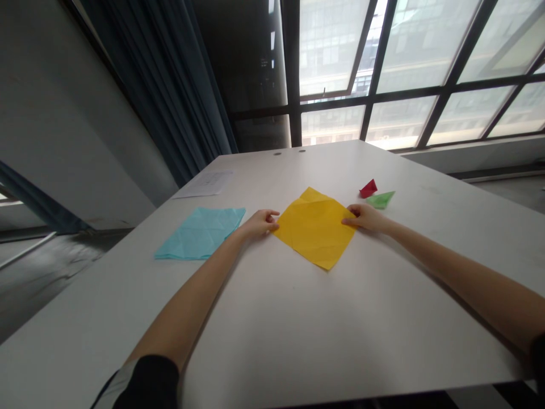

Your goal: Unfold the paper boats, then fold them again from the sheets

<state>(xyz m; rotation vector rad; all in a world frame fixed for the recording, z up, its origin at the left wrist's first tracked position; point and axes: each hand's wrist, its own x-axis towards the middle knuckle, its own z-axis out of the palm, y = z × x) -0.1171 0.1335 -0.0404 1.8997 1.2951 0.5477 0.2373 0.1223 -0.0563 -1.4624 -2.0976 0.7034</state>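
A square sheet of yellow paper (315,227) with faint crease lines is turned cornerwise just over the white table, one corner pointing toward me. My left hand (259,223) pinches its left corner between thumb and fingers. At the opposite corner, my right hand (367,217) grips the paper, thumb below and fingers above. Beyond my right hand lie a folded red paper piece (368,188) and a folded green paper piece (381,199). Left of my left hand rests a stack of creased light-blue paper (200,234), partly behind my forearm.
The white table (298,335) stretches toward the windows (336,51), with two round holes near its far edge. A printed sheet (205,184) lies at the far left. A dark blue curtain (170,74) hangs behind the table's left side.
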